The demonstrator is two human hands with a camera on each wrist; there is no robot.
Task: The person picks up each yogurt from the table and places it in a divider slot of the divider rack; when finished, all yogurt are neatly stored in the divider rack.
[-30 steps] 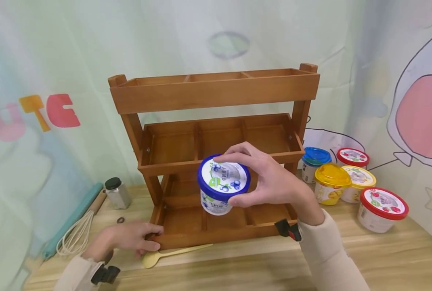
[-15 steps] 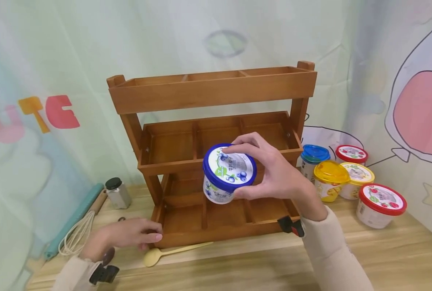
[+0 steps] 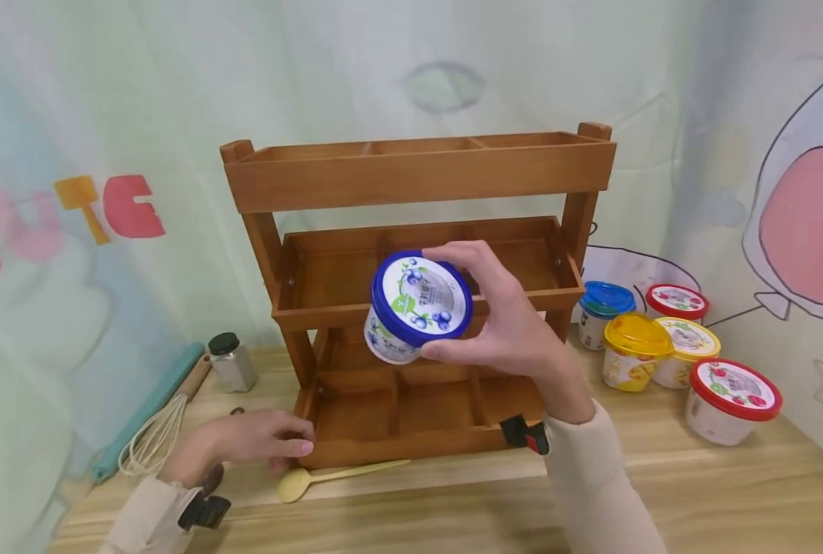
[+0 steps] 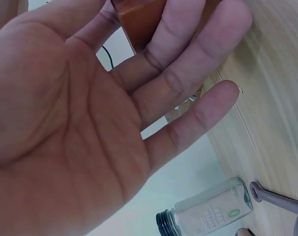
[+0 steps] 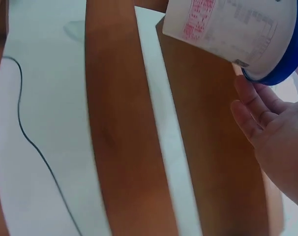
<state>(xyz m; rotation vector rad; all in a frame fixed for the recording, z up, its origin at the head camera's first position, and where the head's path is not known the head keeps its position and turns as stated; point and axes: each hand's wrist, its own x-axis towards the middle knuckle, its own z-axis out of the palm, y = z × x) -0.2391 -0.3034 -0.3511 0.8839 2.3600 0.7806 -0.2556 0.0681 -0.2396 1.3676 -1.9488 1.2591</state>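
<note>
My right hand (image 3: 504,315) grips a white tub (image 3: 421,300) by its blue lid, fingers at the top of the rim and thumb at the bottom. Blueberries are printed on the lid, which tilts toward the head camera. Behind it stands a three-tier brown wooden rack (image 3: 418,181) with divided trays, and the tub overlaps its middle and lower tiers. In the right wrist view, the tub's side (image 5: 227,29) shows red print. My left hand (image 3: 259,438) lies at the rack's lower left front corner (image 4: 139,22), its fingers loosely bent.
Right of the rack stand tubs with red (image 3: 737,387), yellow (image 3: 636,335) and blue (image 3: 608,298) lids. Left lie a whisk (image 3: 154,435) and a teal roll (image 3: 148,412), beside a glass jar (image 3: 233,365). A yellow spoon (image 3: 295,485) lies before the rack.
The right hand has raised the blue-lidded tub and tilted it, so its lid faces the head camera more. The left hand has stayed by the rack's corner.
</note>
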